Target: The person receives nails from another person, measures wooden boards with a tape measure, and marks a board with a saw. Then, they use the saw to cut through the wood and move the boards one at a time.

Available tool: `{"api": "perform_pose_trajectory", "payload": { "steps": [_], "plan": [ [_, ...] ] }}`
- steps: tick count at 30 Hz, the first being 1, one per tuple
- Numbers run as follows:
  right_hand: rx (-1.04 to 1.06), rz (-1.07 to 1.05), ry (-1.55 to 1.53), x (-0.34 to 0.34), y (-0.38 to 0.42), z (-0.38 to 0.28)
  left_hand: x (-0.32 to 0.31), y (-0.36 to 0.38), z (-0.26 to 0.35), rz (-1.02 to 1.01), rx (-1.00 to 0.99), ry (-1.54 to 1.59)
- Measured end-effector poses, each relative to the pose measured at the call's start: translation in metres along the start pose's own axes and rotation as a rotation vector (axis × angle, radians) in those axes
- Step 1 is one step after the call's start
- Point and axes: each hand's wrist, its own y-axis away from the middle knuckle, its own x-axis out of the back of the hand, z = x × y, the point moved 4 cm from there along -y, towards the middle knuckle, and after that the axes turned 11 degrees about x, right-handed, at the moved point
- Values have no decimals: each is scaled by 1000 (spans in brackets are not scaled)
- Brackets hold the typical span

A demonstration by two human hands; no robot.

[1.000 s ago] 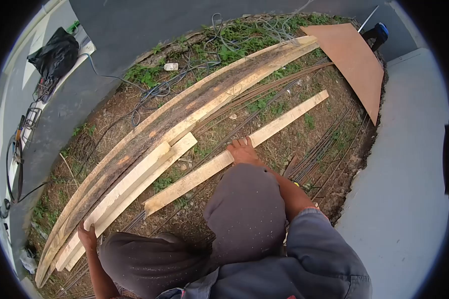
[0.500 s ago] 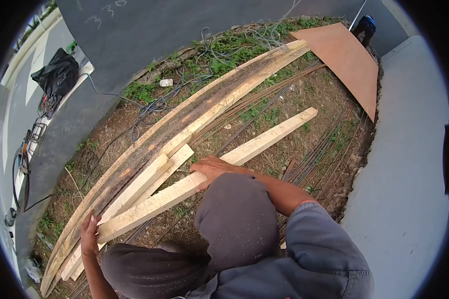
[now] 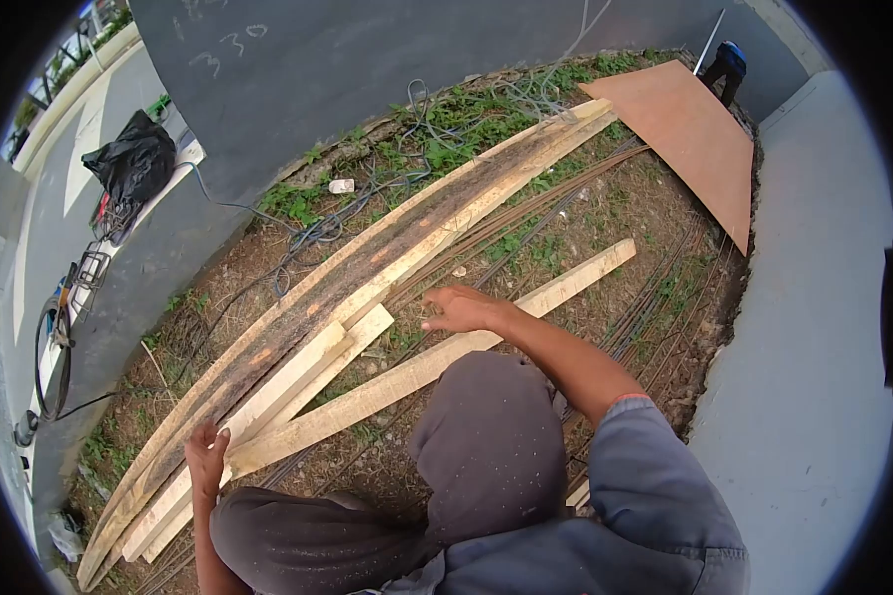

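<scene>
A pale squared wooden beam [image 3: 387, 382] lies slantwise in front of my knees. My right hand [image 3: 463, 309] hovers beyond its far side, empty, with fingers apart and a little curled; the forearm crosses above the beam. At the beam's left end is my left hand [image 3: 206, 454], fingers up and loosely spread, thumb close to the corner of the wood. Two shorter pieces, a squared timber [image 3: 288, 377] and a flatter board [image 3: 367, 332], lie side by side just past the beam. Behind them runs a long stack of bark-edged planks [image 3: 437, 213].
Thin steel rods [image 3: 650, 307] lie on the soil at right. A plywood sheet [image 3: 680, 139] leans at the far corner near another person [image 3: 729, 64]. Tangled cable [image 3: 318, 233] runs along the grass. A black bag [image 3: 134, 159] sits on the left ledge; grey walls flank the strip.
My right hand has let go of the beam and lifted away past its far side. My left hand has loosened at the beam's end. The view has shifted slightly.
</scene>
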Motion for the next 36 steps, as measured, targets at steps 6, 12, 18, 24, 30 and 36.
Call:
{"api": "perform_pose_trajectory", "payload": {
  "steps": [6,12,18,24,30,36],
  "plan": [
    [-10,0,98,44,-39,-7,20,20,127,1,-104,-59],
    [1,-76,207,97,-84,-82,17,64,282,-57,-506,-320],
    [58,-64,321,115,-134,-138,-40,123,389,-152,-975,-480],
    [350,-42,558,23,-152,-101,-127,131,370,-117,-1156,-457],
    [450,10,678,16,-163,-77,-142,77,342,-159,-961,-597],
    [400,-28,713,29,-154,-70,-147,68,340,-219,-882,-552]
  ]
}}
